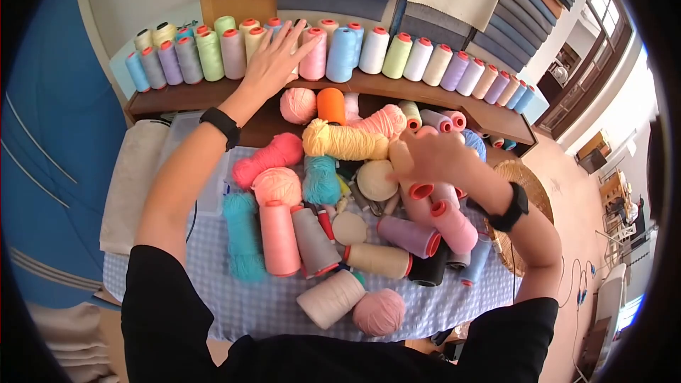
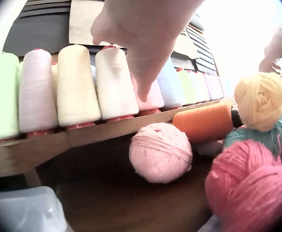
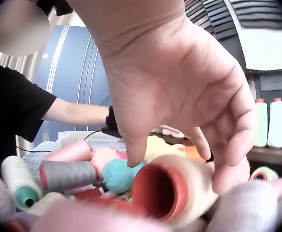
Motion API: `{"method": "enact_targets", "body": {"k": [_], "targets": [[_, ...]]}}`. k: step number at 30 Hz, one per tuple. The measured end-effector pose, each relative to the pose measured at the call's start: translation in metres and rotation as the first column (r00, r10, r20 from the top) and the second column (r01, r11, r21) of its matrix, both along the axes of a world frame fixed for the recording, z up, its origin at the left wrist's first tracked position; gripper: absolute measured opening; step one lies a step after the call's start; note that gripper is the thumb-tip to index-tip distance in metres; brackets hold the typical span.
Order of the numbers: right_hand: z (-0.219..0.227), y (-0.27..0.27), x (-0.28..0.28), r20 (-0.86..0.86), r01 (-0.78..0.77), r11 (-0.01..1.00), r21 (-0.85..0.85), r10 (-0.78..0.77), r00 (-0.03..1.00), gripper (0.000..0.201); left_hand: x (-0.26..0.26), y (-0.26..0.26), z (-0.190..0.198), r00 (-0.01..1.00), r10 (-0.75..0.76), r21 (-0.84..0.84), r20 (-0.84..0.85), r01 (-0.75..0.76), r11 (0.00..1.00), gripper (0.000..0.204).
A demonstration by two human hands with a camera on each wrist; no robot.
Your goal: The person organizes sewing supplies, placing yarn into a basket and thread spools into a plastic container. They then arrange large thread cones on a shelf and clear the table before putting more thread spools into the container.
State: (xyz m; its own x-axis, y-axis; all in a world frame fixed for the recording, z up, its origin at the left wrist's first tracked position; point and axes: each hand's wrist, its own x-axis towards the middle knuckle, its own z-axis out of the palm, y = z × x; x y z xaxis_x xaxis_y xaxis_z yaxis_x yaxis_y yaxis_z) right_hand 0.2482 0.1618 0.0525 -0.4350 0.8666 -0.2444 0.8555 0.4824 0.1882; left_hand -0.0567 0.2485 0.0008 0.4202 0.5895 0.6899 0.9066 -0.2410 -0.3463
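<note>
At the row of upright thread cones on the shelf, my left hand (image 1: 273, 64) spreads its fingers over a cream cone (image 2: 116, 84). The thumb reaches down in front of a pink cone (image 1: 313, 57) beside it. In the left wrist view the cream cone stands on the shelf edge, fingertips close behind its top. My right hand (image 3: 179, 92), blurred in the head view, is over the heap. Its thumb and bent fingers straddle a lying beige cone (image 3: 196, 188) with a red open end, and a gap shows between palm and cone.
Yarn balls and cones heap on the checked cloth (image 1: 206, 305), including a yellow skein (image 1: 340, 140), an orange cone (image 1: 330, 106) and a teal skein (image 1: 243, 237). A wooden shelf (image 1: 227, 92) spans the back. A clear plastic box (image 2: 27, 210) sits at left, a woven basket (image 1: 535, 191) at right.
</note>
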Motion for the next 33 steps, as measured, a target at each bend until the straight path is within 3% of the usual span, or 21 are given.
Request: {"method": "enact_targets", "body": {"k": [2, 6, 8, 10, 12, 13, 15, 16, 17, 18, 19, 21, 22, 23, 25, 26, 27, 29, 33], "targets": [[-0.003, -0.018, 0.006, 0.035, -0.014, 0.989, -0.146, 0.019, 0.999, 0.066, 0.003, 0.002, -0.001, 1.0, 0.007, -0.006, 0.002, -0.007, 1.0, 0.093], [0.0, -0.01, 0.019, -0.049, -0.017, 0.996, -0.086, 0.012, 0.999, 0.059, 0.003, -0.003, 0.002, 1.0, 0.026, -0.024, -0.002, -0.027, 0.999, 0.092], [0.016, 0.021, 0.032, -0.235, -0.04, 0.994, -0.102, 0.015, 0.972, 0.049, 0.001, -0.007, 0.008, 0.998, 0.061, -0.028, -0.034, -0.062, 0.998, 0.091], [0.047, 0.047, 0.037, -0.449, -0.039, 0.935, -0.354, -0.133, 0.883, 0.044, -0.003, -0.011, 0.01, 0.999, 0.044, 0.004, -0.023, -0.044, 0.999, 0.085], [0.057, 0.058, 0.035, -0.628, 0.016, 0.969, -0.246, -0.172, 0.759, 0.044, -0.004, -0.015, 0.009, 1.0, 0.022, 0.011, 0.011, -0.022, 1.0, 0.084], [0.054, 0.069, 0.032, -0.632, 0.017, 0.971, -0.24, -0.169, 0.756, 0.044, -0.002, -0.019, 0.01, 0.999, -0.008, 0.011, 0.045, 0.007, 1.0, 0.082], [0.03, 0.101, 0.023, -0.917, 0.0, 0.944, -0.329, -0.319, 0.241, 0.046, 0.003, -0.032, 0.011, 0.996, -0.047, 0.012, 0.076, 0.047, 0.999, 0.08], [0.019, 0.114, 0.018, -0.921, 0.002, 0.947, -0.322, -0.314, 0.233, 0.046, 0.006, -0.04, 0.012, 0.992, -0.053, -0.004, 0.11, 0.054, 0.999, 0.079], [0.01, 0.127, 0.011, -0.914, -0.07, 0.919, -0.388, -0.393, -0.098, 0.042, 0.007, -0.046, 0.014, 0.988, -0.057, -0.017, 0.146, 0.06, 0.998, 0.078], [0.006, 0.135, 0.004, -0.794, -0.167, 0.892, -0.421, -0.451, -0.408, 0.039, 0.006, -0.052, 0.016, 0.984, -0.068, -0.015, 0.166, 0.071, 0.997, 0.075], [0.004, 0.134, -0.002, -0.797, -0.169, 0.896, -0.41, -0.443, -0.412, 0.039, 0.005, -0.056, 0.018, 0.985, -0.07, -0.005, 0.16, 0.072, 0.997, 0.075], [-0.005, 0.132, -0.01, -0.905, -0.117, 0.942, -0.315, -0.335, -0.261, 0.048, 0.002, -0.063, 0.022, 0.971, -0.087, -0.027, 0.225, 0.096, 0.995, 0.072], [-0.009, 0.137, -0.011, -0.929, -0.075, 0.938, -0.339, -0.346, -0.129, 0.051, 0.001, -0.066, 0.024, 0.972, -0.065, -0.069, 0.226, 0.083, 0.994, 0.072], [-0.012, 0.141, -0.011, -0.93, -0.072, 0.939, -0.337, -0.344, -0.131, 0.051, 0.003, -0.069, 0.025, 0.972, -0.069, -0.067, 0.226, 0.086, 0.994, 0.072], [-0.013, 0.142, -0.018, -0.911, 0.103, 0.943, -0.317, -0.333, 0.244, 0.053, 0.008, -0.075, 0.023, 0.95, -0.096, -0.108, 0.298, 0.134, 0.985, 0.07], [-0.018, 0.149, -0.024, -0.901, 0.21, 0.939, -0.273, -0.326, 0.287, 0.06, 0.011, -0.078, 0.02, 0.949, -0.095, -0.109, 0.301, 0.134, 0.985, 0.07], [-0.026, 0.157, -0.027, -0.901, 0.208, 0.939, -0.272, -0.325, 0.288, 0.06, 0.013, -0.081, 0.017, 0.949, -0.101, -0.142, 0.3, 0.149, 0.979, 0.068], [-0.041, 0.175, -0.032, -0.851, 0.22, 0.965, -0.142, -0.232, 0.471, 0.058, 0.015, -0.088, 0.016, 0.95, -0.109, -0.169, 0.292, 0.163, 0.972, 0.067], [-0.054, 0.2, -0.048, -0.803, 0.221, 0.974, -0.059, -0.178, 0.569, 0.076, 0.017, -0.106, 0.02, 0.939, -0.105, -0.265, 0.329, 0.199, 0.944, 0.066]]}}
